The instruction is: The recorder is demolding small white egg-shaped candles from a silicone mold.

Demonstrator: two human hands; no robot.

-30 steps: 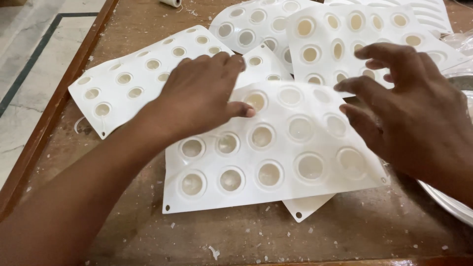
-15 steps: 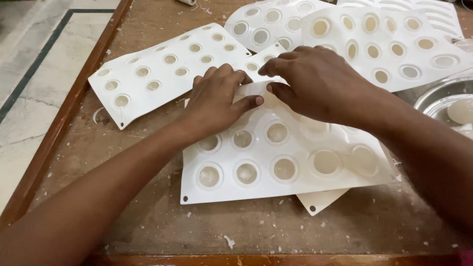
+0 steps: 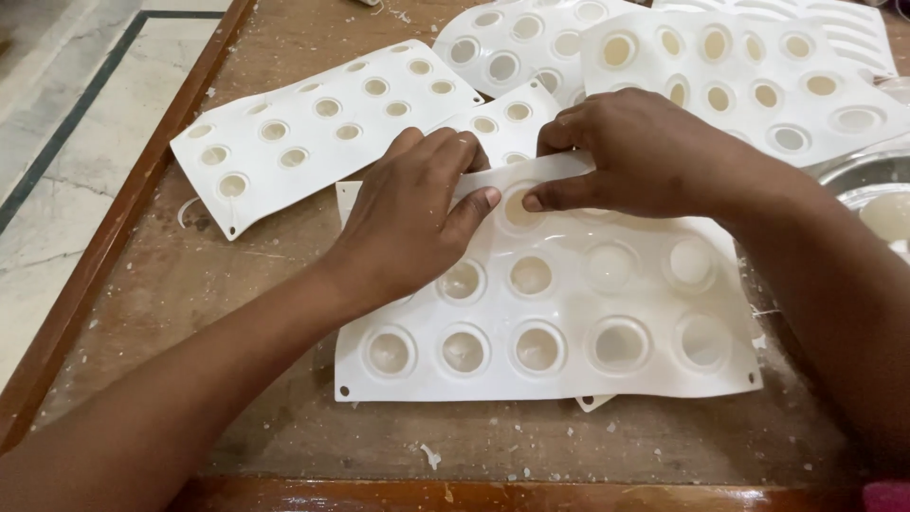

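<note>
head view, looking down at a worn wooden counter [image 3: 237, 284] flecked with white crumbs.

large white silicone mould sheet [image 3: 569, 332] lies centre to lower right of the frame, round cavities in rows, some holding pale filling. its far edge is folded back toward the near side, right under both hands.

left hand [image 3: 412, 223], centre frame: palm down on the mould's upper left part, fingers curled over the folded edge, thumb tip pressing beside a cavity. grip pinched on the fold rather than clenched round it.

right hand [image 3: 645, 156], just right of centre and slightly higher: fingers hooked over the same folded edge, thumb pointing left, nearly meeting the left thumb. grip likewise pinching the mould edge.

around it: second mould sheet [image 3: 322, 123] with smaller cavities, upper left, tilted, apart from the hands. a third sheet [image 3: 512, 118] pokes out from under the hands. more sheets [image 3: 739, 85] overlap along the top and upper right. metal bowl [image 3: 867, 190] at the right edge, pale contents.

hard to make out: the top-row cavities beneath the left palm are hidden; how far the fold runs is covered by the fingers. a corner of another sheet shows under the bottom edge of the big mould, the rest buried. bowl and top-right sheets are cut off by the frame. right forearm hides the mould's right margin.
</note>
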